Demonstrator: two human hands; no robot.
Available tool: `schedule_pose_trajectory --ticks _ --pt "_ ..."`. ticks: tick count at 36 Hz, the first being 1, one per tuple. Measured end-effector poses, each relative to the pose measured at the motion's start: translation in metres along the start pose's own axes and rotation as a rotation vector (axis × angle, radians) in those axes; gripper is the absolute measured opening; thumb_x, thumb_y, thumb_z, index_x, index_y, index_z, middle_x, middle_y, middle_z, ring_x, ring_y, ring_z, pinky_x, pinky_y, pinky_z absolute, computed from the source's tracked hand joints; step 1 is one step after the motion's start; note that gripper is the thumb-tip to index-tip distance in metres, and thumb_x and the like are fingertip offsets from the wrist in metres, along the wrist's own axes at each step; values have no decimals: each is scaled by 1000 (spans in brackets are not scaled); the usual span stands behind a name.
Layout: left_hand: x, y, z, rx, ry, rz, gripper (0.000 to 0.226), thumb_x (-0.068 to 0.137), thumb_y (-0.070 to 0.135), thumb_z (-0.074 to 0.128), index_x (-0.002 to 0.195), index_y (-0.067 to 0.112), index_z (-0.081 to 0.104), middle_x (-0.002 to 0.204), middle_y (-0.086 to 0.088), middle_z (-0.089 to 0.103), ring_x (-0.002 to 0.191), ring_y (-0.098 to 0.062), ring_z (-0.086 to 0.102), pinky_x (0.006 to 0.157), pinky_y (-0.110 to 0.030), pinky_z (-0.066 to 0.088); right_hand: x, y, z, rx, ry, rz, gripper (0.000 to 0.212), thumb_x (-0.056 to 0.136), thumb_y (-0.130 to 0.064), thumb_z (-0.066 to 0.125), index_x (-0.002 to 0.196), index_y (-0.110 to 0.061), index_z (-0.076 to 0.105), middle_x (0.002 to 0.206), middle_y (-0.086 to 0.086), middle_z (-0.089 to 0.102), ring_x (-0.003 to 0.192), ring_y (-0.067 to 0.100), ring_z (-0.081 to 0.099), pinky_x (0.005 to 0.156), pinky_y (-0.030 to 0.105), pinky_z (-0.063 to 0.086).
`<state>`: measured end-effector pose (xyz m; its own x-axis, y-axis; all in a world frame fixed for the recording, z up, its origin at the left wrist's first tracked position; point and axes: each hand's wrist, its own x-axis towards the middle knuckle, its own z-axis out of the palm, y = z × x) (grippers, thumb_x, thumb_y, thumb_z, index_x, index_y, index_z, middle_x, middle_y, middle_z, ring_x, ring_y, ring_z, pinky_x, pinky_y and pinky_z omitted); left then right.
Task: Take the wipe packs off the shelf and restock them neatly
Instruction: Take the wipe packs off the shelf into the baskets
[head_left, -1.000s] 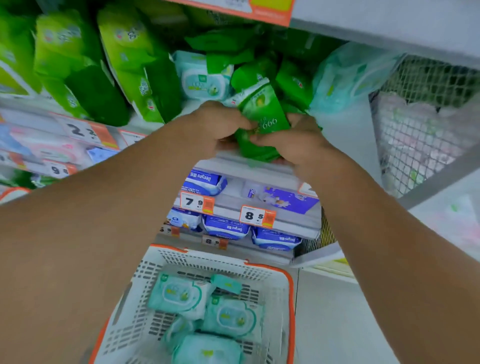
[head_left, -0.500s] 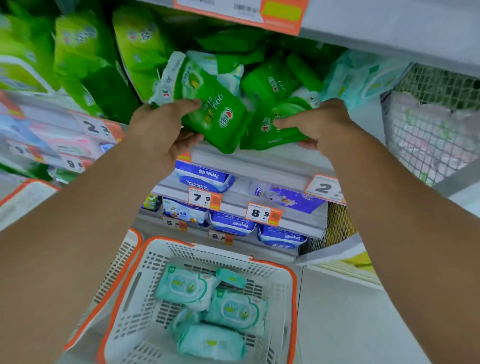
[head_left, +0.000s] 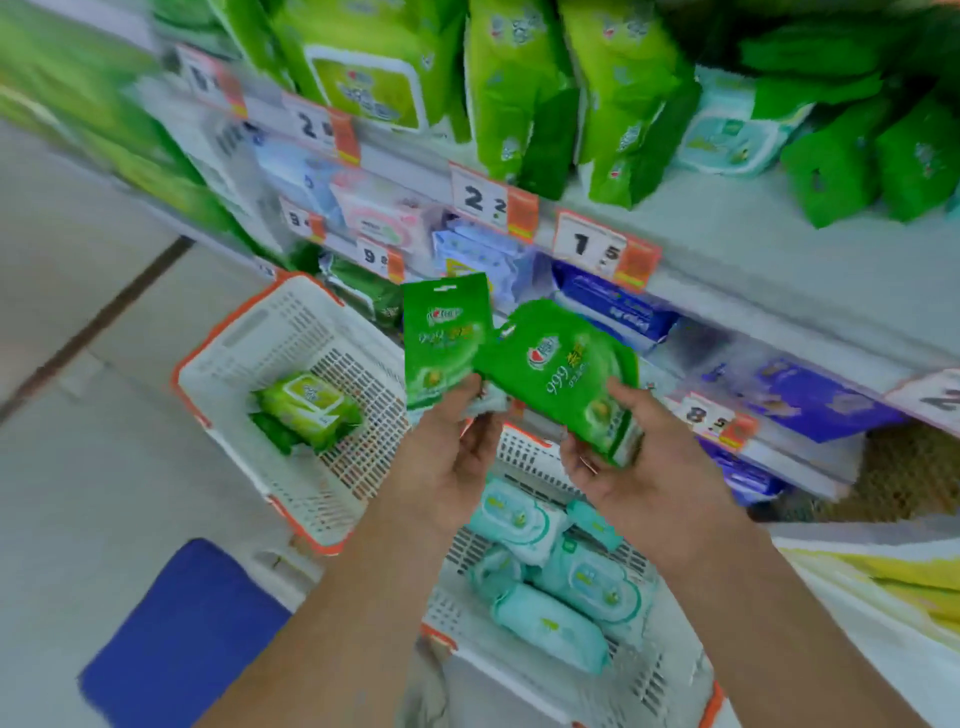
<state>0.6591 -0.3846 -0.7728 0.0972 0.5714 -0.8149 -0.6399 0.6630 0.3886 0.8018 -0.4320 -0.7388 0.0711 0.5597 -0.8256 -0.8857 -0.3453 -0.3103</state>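
A person stands at a shop shelf holding two flat, dark green plastic wipe packs in front of the chest, above two baskets on the floor. The left hand (head_left: 457, 457) pinches the bottom edge of the upright dark green pack (head_left: 445, 338), a slim glossy pouch with a hang tab at its top and pale lettering reading 999. The right hand (head_left: 639, 467) grips the tilted dark green pack (head_left: 561, 371) by its lower right corner, thumb on the printed face and fingers curled beneath. The two packs touch at their inner edges.

Beneath the hands sits a white perforated plastic basket with orange rim (head_left: 670, 675), holding several soft, rounded pale teal wipe packs (head_left: 550, 623) with oval lids. To its left, a second white slotted basket (head_left: 291, 332) holds a lime green wipe pack (head_left: 311, 405).

On the grey metal shelf (head_left: 753, 249) above, tall bright green pouches (head_left: 524, 88) stand in rows beside dark green ones. Orange and white price tags (head_left: 602, 249) line the shelf edges. Lower shelves carry blue packs (head_left: 618, 312). A blue mat (head_left: 182, 639) lies on the pale tiled floor.
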Motion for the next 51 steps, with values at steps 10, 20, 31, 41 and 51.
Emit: schedule_pose_trajectory --ticks 10,20,31,41,51 --pt "35 112 -107 -16 271 157 12 90 8 69 100 13 63 111 -11 70 79 -13 65 66 -20 58 70 122 77 -135 -119 158 15 95 -17 65 105 -7 65 105 13 72 95 25 69 74 41 62" --pt "51 139 -45 858 253 452 11 86 22 65 96 17 70 105 -13 72 97 -30 66 84 -39 49 85 59 91 -1015 -109 -576 20 92 -25 68 105 -11 71 101 3 73 93 17 68 85 38 57" --pt "0 -51 244 1497 -756 1250 51 75 41 60 115 9 66 112 -10 69 105 -24 63 90 -28 45 11 -248 -55 -1032 827 -1365 91 55 -42 83 131 -5 49 128 17 56 120 34 55 103 49 44" --pt "68 -100 309 1145 -399 608 62 71 26 83 127 12 59 110 -5 69 88 -18 67 56 -17 45 66 -278 -26 -830 355 -955 60 58 -29 74 116 -25 59 116 2 68 107 22 65 93 41 56" --pt "53 -119 319 898 -247 496 45 83 39 70 120 13 63 116 -8 69 103 -24 67 91 -35 56 64 -284 -42 -342 274 -689 39 84 -26 79 114 -7 64 81 8 67 68 20 66 48 25 55"
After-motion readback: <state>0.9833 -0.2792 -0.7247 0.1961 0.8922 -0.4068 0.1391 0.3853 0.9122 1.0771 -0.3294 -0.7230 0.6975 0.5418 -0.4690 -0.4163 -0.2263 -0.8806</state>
